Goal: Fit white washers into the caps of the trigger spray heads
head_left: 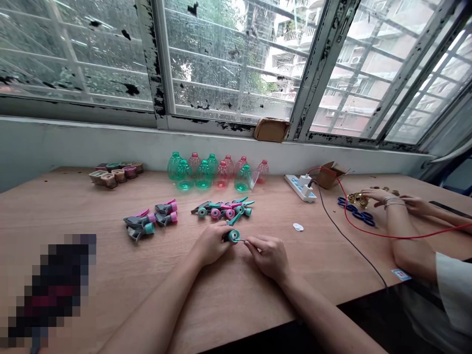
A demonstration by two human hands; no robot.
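My left hand (214, 244) is closed around a trigger spray head (233, 236) with a teal collar and teal trigger. The collar's open underside faces my right hand (271, 254). Between the fingertips of that hand is a thin, pale stick-like piece (241, 240), its far end at the collar opening; whether it is a tube I cannot tell. Just beyond my hands lies a row of spray heads (215, 213) with teal and pink parts. Further left is another group of spray heads (137, 225), grey with pink or teal collars.
Green bottles (184, 179) and pink bottles (221, 178) stand near the wall. Small containers (108, 180) sit back left. Rightward are white discs (298, 227), a power strip (295, 187), cables (334, 223), blue-handled scissors (363, 217) and a co-worker's hands (379, 196) by gold-coloured pieces.
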